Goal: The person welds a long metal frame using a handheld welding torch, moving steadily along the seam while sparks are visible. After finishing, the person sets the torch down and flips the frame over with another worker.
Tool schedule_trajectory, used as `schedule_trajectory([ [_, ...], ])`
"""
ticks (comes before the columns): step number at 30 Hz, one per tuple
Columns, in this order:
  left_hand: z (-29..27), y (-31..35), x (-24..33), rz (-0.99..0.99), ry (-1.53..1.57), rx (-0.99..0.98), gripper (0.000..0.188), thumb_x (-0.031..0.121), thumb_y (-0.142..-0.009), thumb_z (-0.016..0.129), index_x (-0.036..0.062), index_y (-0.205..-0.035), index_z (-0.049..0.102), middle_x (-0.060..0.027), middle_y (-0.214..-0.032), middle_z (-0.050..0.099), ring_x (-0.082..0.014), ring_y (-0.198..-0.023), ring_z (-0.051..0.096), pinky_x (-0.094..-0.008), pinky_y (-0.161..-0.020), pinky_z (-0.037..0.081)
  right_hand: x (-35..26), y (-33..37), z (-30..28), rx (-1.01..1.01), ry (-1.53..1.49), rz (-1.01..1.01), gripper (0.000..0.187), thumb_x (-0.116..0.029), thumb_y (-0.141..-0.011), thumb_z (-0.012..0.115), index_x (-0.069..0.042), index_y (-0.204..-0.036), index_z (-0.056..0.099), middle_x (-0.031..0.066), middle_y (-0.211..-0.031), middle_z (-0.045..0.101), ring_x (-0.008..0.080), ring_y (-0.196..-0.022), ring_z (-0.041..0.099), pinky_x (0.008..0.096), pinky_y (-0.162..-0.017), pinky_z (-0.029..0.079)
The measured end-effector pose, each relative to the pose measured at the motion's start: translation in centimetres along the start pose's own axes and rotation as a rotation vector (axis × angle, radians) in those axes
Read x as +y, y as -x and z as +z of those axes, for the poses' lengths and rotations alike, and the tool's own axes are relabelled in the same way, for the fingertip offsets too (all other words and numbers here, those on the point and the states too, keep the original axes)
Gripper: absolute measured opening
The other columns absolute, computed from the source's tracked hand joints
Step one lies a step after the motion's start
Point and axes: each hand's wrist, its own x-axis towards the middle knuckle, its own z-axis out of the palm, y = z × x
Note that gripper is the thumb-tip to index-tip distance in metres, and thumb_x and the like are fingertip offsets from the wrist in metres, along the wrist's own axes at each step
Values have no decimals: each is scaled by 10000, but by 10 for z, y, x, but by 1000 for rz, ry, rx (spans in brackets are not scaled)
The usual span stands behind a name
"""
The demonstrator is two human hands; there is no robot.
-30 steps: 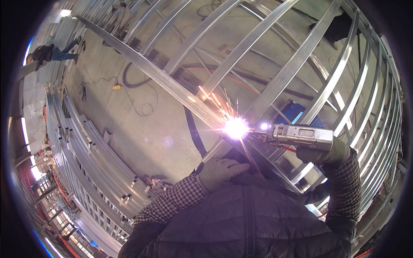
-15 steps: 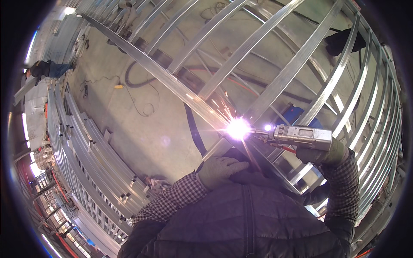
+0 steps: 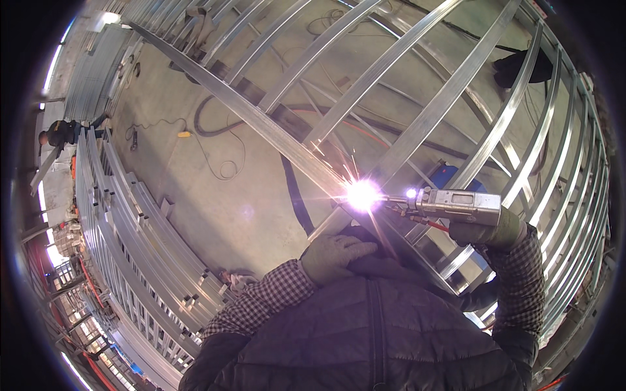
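Left fingers (image 3: 360,249) wear grey-green; behind them the sleeve (image 3: 266,302) is dark-and-white checked; above the right fingers (image 3: 475,234), the torch (image 3: 460,205) is silver.

Torch (image 3: 462,206) gripped in right hand (image 3: 490,233), arc (image 3: 362,195) held at frame (image 3: 274,133), sparks (image 3: 353,171) thrown, left hand (image 3: 336,257) held at jacket (image 3: 313,332) front, both gloved

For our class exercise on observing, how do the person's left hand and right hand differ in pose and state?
The right hand grips a silver torch; the left hand shows no tool. The left hand's back and fingers are visible, whereas the right hand's fingers are mostly hidden. Both are gloved and come out of checked sleeves.
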Motion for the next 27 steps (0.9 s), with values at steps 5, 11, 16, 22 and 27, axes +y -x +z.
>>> schedule_trajectory([
  [5, 1, -1, 2, -41, 23, -4, 623, 385, -737, 859, 178, -1306, 711, -106, -1115, 757, -306, -1003, 746, -453, -895, 593, 5, 2, 1, 12, -72, -5, 452, -105, -897, 746, 39, -1319, 671, 13, -812, 701, 73, -651, 617, 267, -579, 530],
  [11, -4, -1, 8, -38, -39, 4, 613, 366, -739, 857, 188, -1307, 711, -102, -1121, 758, -306, -1039, 739, -442, -961, 567, 14, 2, 0, -8, 19, -106, 357, -64, -895, 730, 22, -1240, 694, 16, -799, 688, 82, -646, 630, 270, -565, 537],
  [16, -6, -1, 8, -82, 28, -52, 652, 364, -722, 860, 198, -1332, 699, -97, -1155, 754, -302, -1079, 729, -446, -1010, 537, 25, -3, 0, 31, 432, -548, 107, -24, -846, 747, -68, -924, 687, 33, -799, 661, 126, -623, 650, 287, -534, 558],
  [22, -6, 1, 9, -112, 22, -79, 671, 352, -717, 857, 205, -1350, 691, -103, -1202, 744, -313, -1129, 712, -454, -1043, 519, 22, 0, 1, -7, 401, -492, 130, -3, -824, 744, -92, -835, 650, 40, -806, 647, 148, -622, 651, 298, -521, 556],
  [27, -6, 0, 12, -131, -6, -90, 674, 353, -715, 855, 203, -1352, 693, -118, -1213, 743, -330, -1141, 708, -458, -1045, 521, 11, 6, 2, -49, 269, -298, 114, 1, -834, 734, -73, -841, 648, 41, -803, 645, 153, -621, 645, 299, -548, 557],
])
